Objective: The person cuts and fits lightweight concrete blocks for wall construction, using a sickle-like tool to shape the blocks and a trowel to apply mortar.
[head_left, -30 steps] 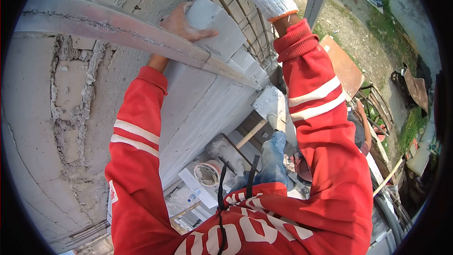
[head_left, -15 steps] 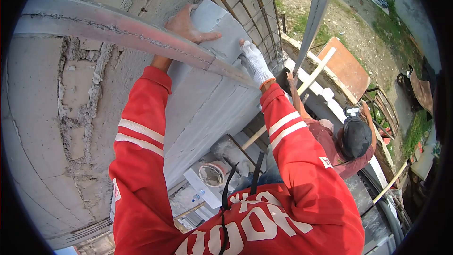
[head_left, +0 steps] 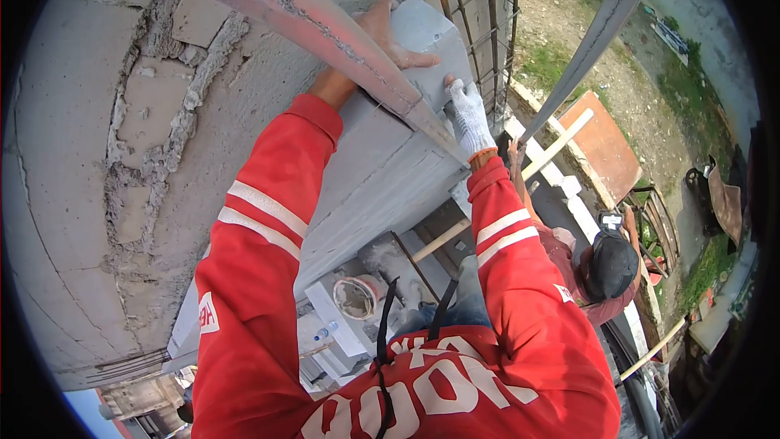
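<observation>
A grey concrete block (head_left: 424,49) sits on top of a block wall (head_left: 382,187). My bare left hand (head_left: 390,32) lies flat on the block's upper face with the fingers spread. My right hand (head_left: 470,114), in a white knit glove, presses against the block's near end. Both arms wear red sleeves with white stripes. A long metal straightedge (head_left: 325,28) runs diagonally across the wall and hides part of my left wrist.
Rusty rebar mesh (head_left: 479,8) rises behind the block. Rough mortared wall (head_left: 130,138) fills the left. Below stand a mortar bucket (head_left: 357,297) and loose blocks. A person in a dark cap (head_left: 609,264) works lower right, near a wooden handle (head_left: 556,145) and a board (head_left: 605,146).
My right hand came down from above and now presses on the block's end. The view shifted left and up; the left hand stays on the block.
</observation>
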The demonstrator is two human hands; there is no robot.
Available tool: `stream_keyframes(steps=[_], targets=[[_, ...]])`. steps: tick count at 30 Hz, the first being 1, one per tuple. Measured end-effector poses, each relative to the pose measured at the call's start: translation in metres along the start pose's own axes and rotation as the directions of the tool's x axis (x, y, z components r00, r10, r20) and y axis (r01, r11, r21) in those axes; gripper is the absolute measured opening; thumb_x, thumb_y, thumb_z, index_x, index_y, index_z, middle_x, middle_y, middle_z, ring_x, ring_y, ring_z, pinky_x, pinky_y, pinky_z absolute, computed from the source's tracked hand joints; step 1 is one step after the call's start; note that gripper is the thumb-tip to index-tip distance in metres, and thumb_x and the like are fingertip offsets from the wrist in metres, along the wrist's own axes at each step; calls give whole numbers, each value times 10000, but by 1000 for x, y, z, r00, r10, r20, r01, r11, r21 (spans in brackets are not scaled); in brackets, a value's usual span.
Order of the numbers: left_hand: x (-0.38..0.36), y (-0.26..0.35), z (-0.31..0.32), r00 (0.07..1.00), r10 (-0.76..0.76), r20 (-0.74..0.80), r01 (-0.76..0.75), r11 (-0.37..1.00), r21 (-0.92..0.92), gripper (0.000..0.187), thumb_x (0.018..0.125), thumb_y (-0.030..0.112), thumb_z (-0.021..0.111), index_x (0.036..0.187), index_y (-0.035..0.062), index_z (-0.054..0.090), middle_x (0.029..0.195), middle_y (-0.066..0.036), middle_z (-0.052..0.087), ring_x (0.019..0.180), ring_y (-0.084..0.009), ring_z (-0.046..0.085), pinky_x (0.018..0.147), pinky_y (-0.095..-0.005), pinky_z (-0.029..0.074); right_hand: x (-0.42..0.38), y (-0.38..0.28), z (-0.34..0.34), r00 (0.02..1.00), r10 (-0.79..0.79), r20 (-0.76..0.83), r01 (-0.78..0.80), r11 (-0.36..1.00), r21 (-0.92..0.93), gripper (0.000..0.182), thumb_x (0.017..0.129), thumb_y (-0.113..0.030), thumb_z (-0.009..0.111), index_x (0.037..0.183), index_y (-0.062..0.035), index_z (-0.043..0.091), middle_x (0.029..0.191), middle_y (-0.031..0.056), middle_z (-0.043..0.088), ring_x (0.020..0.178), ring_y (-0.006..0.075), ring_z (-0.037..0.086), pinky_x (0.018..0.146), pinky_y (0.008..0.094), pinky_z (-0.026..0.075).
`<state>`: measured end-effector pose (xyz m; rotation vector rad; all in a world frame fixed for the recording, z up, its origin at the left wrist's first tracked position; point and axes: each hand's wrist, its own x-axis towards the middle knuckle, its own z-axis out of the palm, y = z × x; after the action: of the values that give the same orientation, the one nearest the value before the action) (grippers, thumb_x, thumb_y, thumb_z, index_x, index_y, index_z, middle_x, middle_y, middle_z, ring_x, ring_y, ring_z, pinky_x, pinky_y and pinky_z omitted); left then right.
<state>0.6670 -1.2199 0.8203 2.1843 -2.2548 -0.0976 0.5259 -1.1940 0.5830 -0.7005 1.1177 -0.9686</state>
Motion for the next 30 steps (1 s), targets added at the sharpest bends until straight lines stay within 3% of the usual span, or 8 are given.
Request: stream_keyframes(steps=[5,11,17,20,23,25,26,30], targets=[[0,-3,5,997,41,-64,-39,998,43,1227,583,775,834,1436,-29,472,1248,-265,684,1178,-421,677,1100,-558,430,-4,3,1,997,-55,-53,57,997,54,628,923,-434,697,1277,64,553,1148,193,664,1017,239,634,858,369,517],[-2,3,-7,1000,1,28,-3,998,60,1209,592,776,830,1437,-14,478,1247,-263,685,1165,-402,688,1057,-533,473,-7,0,2,998,-60,-4,61,995,85,601,951,-404,681,1260,89,534,1178,200,655,1063,256,627,920,371,503],[-11,-26,-6,985,162,61,-145,966,-216,1152,623,726,865,1432,-11,505,1285,-255,663,1213,-401,654,1063,-509,489,-1,11,-5,995,-99,7,98,994,47,710,938,-451,702,1322,113,506,1213,214,650,1123,263,614,980,364,481],[-15,-37,-3,990,36,139,-8,979,-202,1267,561,709,902,1459,-78,479,1371,-322,600,1255,-432,622,1070,-487,495,0,12,-9,996,-85,30,84,996,23,713,935,-460,707,1323,105,514,1171,187,657,1085,246,615,947,361,492],[-27,-48,-4,990,61,123,-14,936,-353,1174,603,697,892,1439,-48,541,1392,-312,596,1265,-430,610,1084,-468,480,-2,8,-11,992,-74,102,63,992,107,680,935,-452,709,1330,72,529,1109,141,656,996,204,613,862,344,506],[-30,-63,-2,981,60,184,10,934,-358,890,770,635,824,1343,-21,646,1406,-251,608,1283,-398,599,1100,-485,459,-5,6,-8,995,-52,88,35,982,185,607,934,-421,715,1332,8,558,1046,80,642,866,139,587,731,313,497],[-33,-67,-6,983,39,177,28,933,-359,890,770,635,824,1343,-21,646,1406,-251,608,1283,-398,599,1100,-485,459,-5,-1,-8,992,-4,129,-5,998,70,440,1068,-412,560,1361,-83,553,1212,54,585,1024,207,590,943,395,482],[-42,-76,-9,975,75,210,14,919,-394,648,876,505,739,1310,28,672,1368,-229,638,1261,-388,594,1083,-451,444,-11,-8,-10,990,36,135,-41,999,31,384,1071,-411,556,1281,-89,576,1199,66,586,1017,212,596,933,412,494]])
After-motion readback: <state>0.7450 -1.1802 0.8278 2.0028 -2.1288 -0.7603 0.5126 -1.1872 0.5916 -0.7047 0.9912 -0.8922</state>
